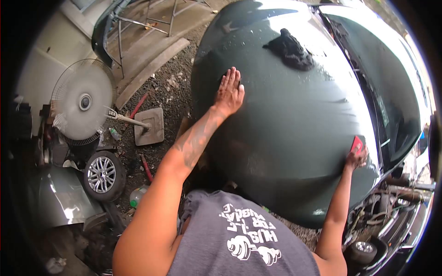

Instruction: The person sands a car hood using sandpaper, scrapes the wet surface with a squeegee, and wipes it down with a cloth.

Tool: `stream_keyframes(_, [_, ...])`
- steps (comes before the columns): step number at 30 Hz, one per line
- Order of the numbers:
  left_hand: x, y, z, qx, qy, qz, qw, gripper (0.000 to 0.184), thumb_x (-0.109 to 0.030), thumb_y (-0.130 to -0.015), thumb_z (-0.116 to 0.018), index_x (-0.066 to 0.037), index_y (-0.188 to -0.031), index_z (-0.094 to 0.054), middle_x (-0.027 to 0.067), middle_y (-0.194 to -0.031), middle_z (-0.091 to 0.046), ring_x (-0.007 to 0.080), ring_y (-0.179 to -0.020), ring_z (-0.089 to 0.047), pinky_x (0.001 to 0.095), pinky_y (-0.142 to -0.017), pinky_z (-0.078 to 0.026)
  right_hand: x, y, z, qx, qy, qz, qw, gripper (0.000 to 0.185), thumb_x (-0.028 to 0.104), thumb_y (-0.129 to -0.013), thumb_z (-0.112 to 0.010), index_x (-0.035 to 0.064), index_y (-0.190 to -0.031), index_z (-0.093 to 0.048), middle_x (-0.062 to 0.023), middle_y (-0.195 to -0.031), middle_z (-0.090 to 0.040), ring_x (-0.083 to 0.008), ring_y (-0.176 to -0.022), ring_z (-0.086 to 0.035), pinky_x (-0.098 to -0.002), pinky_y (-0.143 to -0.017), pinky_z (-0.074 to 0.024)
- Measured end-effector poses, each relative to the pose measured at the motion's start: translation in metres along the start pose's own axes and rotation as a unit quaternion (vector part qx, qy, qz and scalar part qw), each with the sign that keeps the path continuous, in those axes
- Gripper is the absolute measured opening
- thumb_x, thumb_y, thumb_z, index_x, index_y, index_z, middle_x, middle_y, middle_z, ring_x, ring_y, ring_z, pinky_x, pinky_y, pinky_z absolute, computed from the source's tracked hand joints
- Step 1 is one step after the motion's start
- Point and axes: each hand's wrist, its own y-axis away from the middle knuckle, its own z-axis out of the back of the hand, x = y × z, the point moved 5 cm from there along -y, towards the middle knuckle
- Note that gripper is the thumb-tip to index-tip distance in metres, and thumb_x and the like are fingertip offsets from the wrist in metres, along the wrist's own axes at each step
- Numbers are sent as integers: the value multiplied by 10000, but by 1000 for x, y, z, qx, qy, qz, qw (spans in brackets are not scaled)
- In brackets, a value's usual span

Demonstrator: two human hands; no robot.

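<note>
A dark green car hood (285,119) with a wet-looking sheen fills the middle of the view. My left hand (229,92) lies flat on its left part, fingers stretched out and close together. A dark edge shows beside those fingers; I cannot make out whether it is a thin pad or shadow. Near the hood's right edge, my right hand (356,159) grips a small red block (357,145) against the surface. Higher up on the hood rests a crumpled black cloth (291,49).
A pedestal fan (85,102) stands left on a square base (149,126). Below it are a wheel (105,175) and a loose car panel (66,198). The windshield (382,69) borders the hood at right. Exposed car parts (391,204) lie lower right. Gravel (161,96) covers the ground.
</note>
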Motion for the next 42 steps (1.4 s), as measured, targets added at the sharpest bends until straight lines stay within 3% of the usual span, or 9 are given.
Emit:
stream_keyframes(4, [-104, 122, 43, 146, 115, -86, 979, 620, -172, -978, -396, 57, -1549, -321, 261, -1630, -291, 406, -1516, -291, 501, -1249, -231, -6, -3, -6, 12, 31, -19, 999, 659, 608, -1005, -420, 147, -1464, -523, -75, -1517, -512, -291, -1463, -400, -687, -1189, -137])
stream_keyframes(10, [18, -22, 7, 43, 67, -13, 997, 626, -180, -1004, -391, 96, -1554, -276, 282, -1626, -281, 412, -1517, -282, 506, -1253, -217, -7, -3, -4, -1, 62, -39, 997, 709, 641, -1000, -394, 136, -1486, -498, -101, -1532, -497, -298, -1471, -392, -687, -1198, -109])
stream_keyframes(16, [-57, 95, 39, 197, 109, -139, 964, 647, -220, -1016, -356, 106, -1563, -241, 323, -1626, -240, 460, -1512, -264, 501, -1249, -217, -4, 1, 6, 1, 54, -55, 997, 794, 713, -975, -355, 132, -1502, -479, -130, -1551, -474, -322, -1483, -369, -651, -1218, -92])
stream_keyframes(19, [-20, 9, 42, 175, -56, -130, 974, 612, -212, -1041, -327, 120, -1550, -253, 325, -1628, -232, 455, -1511, -267, 496, -1246, -230, -6, -2, 4, 0, 77, -42, 996, 789, 713, -977, -366, 135, -1503, -477, -134, -1545, -479, -321, -1483, -369, -650, -1217, -103])
stream_keyframes(22, [56, -59, -10, 70, -23, -16, 997, 562, -182, -1053, -312, 132, -1519, -301, 335, -1611, -259, 456, -1499, -286, 498, -1248, -232, -6, 1, 1, -16, 75, -29, 997, 788, 717, -974, -377, 143, -1504, -477, -136, -1537, -486, -331, -1474, -381, -661, -1209, -121])
stream_keyframes(30, [-18, 24, 50, 141, 182, -114, 966, 554, -146, -999, -364, 104, -1493, -372, 302, -1595, -324, 454, -1501, -292, 512, -1248, -196, -17, -6, -14, 1, 17, -3, 1000, 826, 739, -977, -357, 130, -1527, -447, -139, -1555, -469, -349, -1489, -359, -663, -1203, -144])
stream_keyframes(34, [45, -48, 4, 66, 49, 1, 997, 573, -158, -1039, -350, 138, -1525, -279, 344, -1602, -269, 449, -1513, -265, 530, -1245, -191, -15, 13, -5, -23, 19, 22, 999, 766, 693, -993, -401, 149, -1530, -442, -131, -1576, -445, -343, -1500, -346, -686, -1186, -159])
stream_keyframes(38, [-59, 84, 38, 144, 112, -116, 976, 636, -196, -993, -400, 66, -1563, -295, 288, -1630, -275, 422, -1531, -249, 491, -1263, -157, -4, 5, -3, -48, 54, 36, 997, 688, 608, -1009, -470, 153, -1525, -448, -113, -1565, -461, -334, -1496, -356, -669, -1186, -183])
stream_keyframes(42, [-3, 9, 31, 110, 77, -96, 986, 614, -209, -1019, -374, 61, -1563, -285, 280, -1634, -267, 430, -1528, -247, 507, -1257, -197, 94, 35, 27, -172, -81, 192, 963, 561, 339, -957, -668, 174, -1470, -512, -87, -1505, -513, -327, -1458, -405, -577, -1191, -262])
